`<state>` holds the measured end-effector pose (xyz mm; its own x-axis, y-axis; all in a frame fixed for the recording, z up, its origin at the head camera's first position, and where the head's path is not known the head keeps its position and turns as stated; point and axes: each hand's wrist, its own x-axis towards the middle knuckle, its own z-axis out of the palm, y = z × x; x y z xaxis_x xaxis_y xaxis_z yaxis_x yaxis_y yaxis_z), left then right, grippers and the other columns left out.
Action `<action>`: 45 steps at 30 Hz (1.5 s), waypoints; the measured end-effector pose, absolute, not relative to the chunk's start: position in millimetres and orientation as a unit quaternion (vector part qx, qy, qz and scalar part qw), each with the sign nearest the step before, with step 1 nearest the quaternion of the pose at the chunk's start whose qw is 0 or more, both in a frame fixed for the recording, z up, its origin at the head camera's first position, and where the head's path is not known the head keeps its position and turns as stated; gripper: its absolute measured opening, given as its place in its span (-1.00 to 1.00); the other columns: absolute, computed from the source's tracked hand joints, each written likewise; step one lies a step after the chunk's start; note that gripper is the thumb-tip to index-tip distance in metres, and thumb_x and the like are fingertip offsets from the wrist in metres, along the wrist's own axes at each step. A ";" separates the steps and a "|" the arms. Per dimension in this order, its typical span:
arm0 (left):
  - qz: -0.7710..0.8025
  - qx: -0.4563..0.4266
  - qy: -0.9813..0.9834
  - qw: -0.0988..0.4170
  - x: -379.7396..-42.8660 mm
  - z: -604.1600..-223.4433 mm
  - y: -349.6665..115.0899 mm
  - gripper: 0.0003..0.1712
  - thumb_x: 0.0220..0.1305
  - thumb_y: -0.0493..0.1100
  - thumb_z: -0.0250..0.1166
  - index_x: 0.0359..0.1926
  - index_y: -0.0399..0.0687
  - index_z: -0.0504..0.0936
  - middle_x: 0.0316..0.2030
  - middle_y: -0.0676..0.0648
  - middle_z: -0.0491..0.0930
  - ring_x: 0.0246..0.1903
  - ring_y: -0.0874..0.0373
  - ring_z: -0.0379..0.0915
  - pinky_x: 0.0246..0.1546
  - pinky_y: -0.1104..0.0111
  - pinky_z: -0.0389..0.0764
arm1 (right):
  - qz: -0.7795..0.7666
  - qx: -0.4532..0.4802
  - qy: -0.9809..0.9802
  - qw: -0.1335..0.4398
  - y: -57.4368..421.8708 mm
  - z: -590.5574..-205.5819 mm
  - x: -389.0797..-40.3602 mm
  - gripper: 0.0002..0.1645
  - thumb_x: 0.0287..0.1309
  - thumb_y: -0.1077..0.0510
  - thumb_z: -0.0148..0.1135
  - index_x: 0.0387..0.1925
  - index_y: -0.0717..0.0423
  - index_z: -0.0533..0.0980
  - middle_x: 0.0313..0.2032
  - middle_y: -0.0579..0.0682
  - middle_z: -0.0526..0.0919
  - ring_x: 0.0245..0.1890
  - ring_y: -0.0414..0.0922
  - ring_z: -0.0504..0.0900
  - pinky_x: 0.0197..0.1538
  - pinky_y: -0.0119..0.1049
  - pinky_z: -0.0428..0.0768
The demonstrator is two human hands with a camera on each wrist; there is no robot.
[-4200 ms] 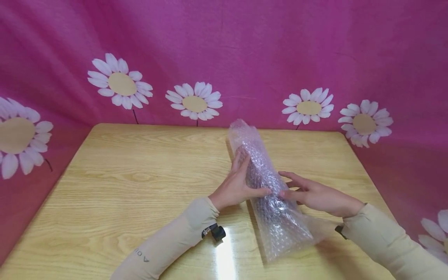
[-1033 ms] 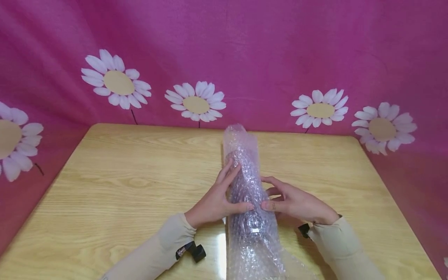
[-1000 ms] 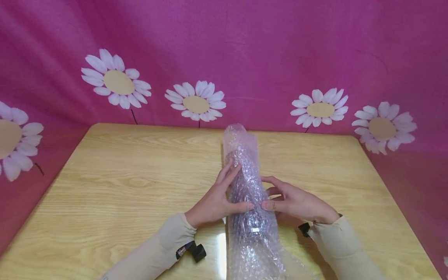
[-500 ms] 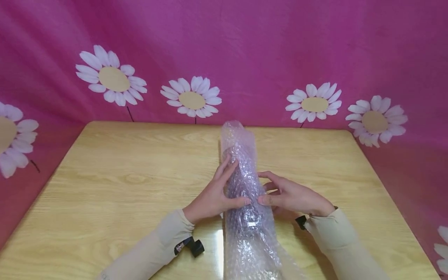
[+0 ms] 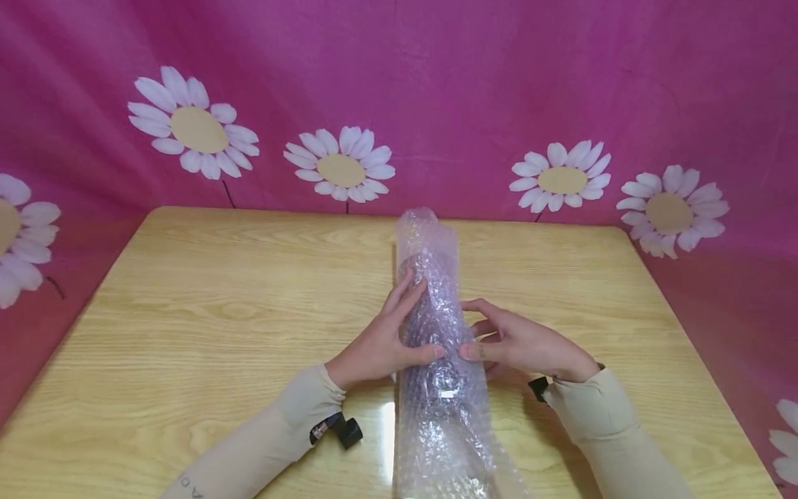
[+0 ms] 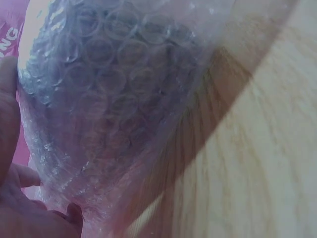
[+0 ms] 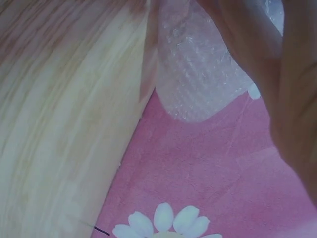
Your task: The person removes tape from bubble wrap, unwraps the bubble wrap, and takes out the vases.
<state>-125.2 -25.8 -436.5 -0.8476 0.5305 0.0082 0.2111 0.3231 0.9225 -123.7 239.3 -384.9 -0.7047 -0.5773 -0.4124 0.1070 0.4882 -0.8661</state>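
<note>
A long bundle of clear bubble wrap [image 5: 445, 277] lies on the table, pointing away from me, its near end cut off by the head view. Something darker shows through the bubbles in the left wrist view, where the wrap [image 6: 114, 74] fills much of the picture; its kind is hidden. My left hand [image 5: 377, 346] holds the bundle's left side, thumb on top and fingers spread along it. Opposite, my right hand [image 5: 533, 346] grips the right side, its thumb close to the left one and its fingers bent round the edge. The bundle's far end [image 7: 198, 79] appears in the right wrist view.
The wood-grain table [image 5: 206, 312] stretches to both sides of the bundle. Behind and beside it hangs a magenta cloth [image 5: 449, 83] printed with white daisies. A loose flap of wrap spreads at the bundle's near right.
Since the oldest frame, the bundle has turned from slanting to nearly straight and come nearer, with both hands on it. Over the last second, only the view shifts slightly.
</note>
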 end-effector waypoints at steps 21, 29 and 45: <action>0.535 0.245 0.795 0.143 -128.6 -439.1 -23.9 0.32 0.07 0.49 0.43 0.65 0.48 -0.19 0.65 0.27 -0.54 0.67 -0.24 -0.40 0.53 -0.35 0.06 | -0.347 -0.194 0.881 0.256 241.7 -375.9 -121.8 0.01 0.31 -0.23 0.35 0.57 0.08 0.16 0.19 0.22 0.68 0.15 0.08 0.73 0.17 0.04 0.74; 0.534 0.239 0.798 0.144 -128.4 -440.4 -24.0 0.34 0.02 0.58 0.39 0.65 0.48 -0.17 0.65 0.32 -0.52 0.67 -0.23 -0.36 0.53 -0.32 0.08 | -0.350 -0.191 0.890 0.222 242.0 -374.1 -119.9 -0.12 0.32 -0.20 0.35 0.51 0.04 0.28 0.21 0.22 0.68 0.15 0.08 0.74 0.15 -0.02 0.77; 0.543 0.238 0.794 0.137 -124.6 -439.9 -23.9 0.31 0.02 0.60 0.37 0.64 0.52 -0.16 0.65 0.34 -0.52 0.67 -0.17 -0.39 0.53 -0.36 0.05 | -0.331 -0.213 0.916 0.070 220.6 -363.7 -122.3 -0.43 0.27 -0.05 0.44 0.24 0.06 0.58 -0.01 0.00 0.71 -0.09 -0.12 0.65 0.00 -0.14 0.78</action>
<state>-124.6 -23.9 -439.9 -0.8487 0.5273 0.0412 0.2298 0.2975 0.9266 -122.3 220.6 -363.7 -0.8994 -0.4370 0.0135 -0.3445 0.6894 -0.6372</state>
